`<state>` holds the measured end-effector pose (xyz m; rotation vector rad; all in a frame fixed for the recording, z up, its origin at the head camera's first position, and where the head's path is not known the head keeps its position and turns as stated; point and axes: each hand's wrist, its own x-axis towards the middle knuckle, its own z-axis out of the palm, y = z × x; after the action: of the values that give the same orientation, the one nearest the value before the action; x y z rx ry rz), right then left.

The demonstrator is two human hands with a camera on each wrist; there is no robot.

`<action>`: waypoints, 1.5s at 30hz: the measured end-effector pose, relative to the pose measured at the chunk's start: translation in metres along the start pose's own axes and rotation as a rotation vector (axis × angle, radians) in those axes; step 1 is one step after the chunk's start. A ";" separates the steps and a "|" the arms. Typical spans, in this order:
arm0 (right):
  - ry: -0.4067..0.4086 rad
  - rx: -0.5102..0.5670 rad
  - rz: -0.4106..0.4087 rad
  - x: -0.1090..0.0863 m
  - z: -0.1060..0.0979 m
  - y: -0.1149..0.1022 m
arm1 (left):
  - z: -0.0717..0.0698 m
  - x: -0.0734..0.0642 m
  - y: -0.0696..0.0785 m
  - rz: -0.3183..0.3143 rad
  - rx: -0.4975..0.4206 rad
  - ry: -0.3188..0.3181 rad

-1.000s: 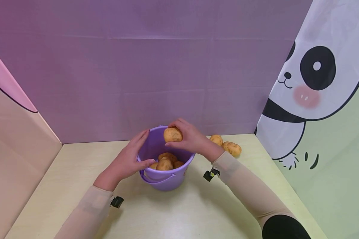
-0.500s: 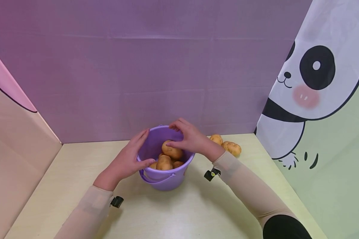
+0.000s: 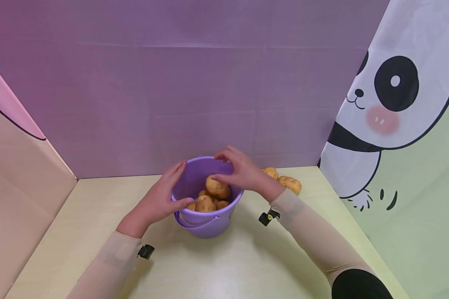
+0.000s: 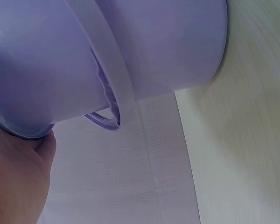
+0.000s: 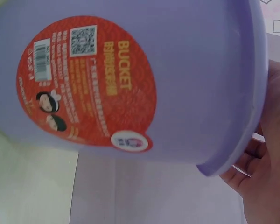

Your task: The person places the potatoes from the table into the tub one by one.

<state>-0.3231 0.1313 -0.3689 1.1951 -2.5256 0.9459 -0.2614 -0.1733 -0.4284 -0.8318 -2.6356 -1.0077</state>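
Note:
A purple bucket stands upright on the table with several potatoes inside. Spread along its left rim, my left hand touches it with thumb and fingers fairly straight. The right hand hovers over the right rim, its fingers apart and holding nothing. Just below its thumb, the topmost potato rests on the others. In the right wrist view, an orange-red label shows on the bucket's side. The bucket handle hangs down in the left wrist view.
Two more potatoes, one nearer and one behind, lie on the table right of the bucket, close to the right forearm. A purple backdrop rises behind the table. A panda-printed panel borders the right side.
My right hand let go of a potato, which dropped onto the pile in the bucket. That hand then drew slightly right with its fingers spread. The left hand stayed at the rim.

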 end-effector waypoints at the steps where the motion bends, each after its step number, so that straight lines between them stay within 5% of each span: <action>1: 0.007 0.000 -0.001 -0.001 -0.001 0.002 | 0.000 0.000 0.000 0.000 0.002 -0.001; 17: 0.071 0.043 0.100 -0.047 -0.031 0.042 | 0.000 0.000 -0.002 0.020 0.007 0.007; 26: 0.077 0.025 0.247 -0.076 -0.048 0.063 | -0.001 0.000 -0.002 0.019 0.005 0.006; 45: 0.059 -0.056 0.296 -0.109 -0.063 0.113 | 0.000 0.001 -0.004 0.011 -0.014 -0.002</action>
<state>-0.3416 0.2919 -0.4187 0.7782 -2.7090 0.9482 -0.2641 -0.1757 -0.4300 -0.8495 -2.6253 -1.0245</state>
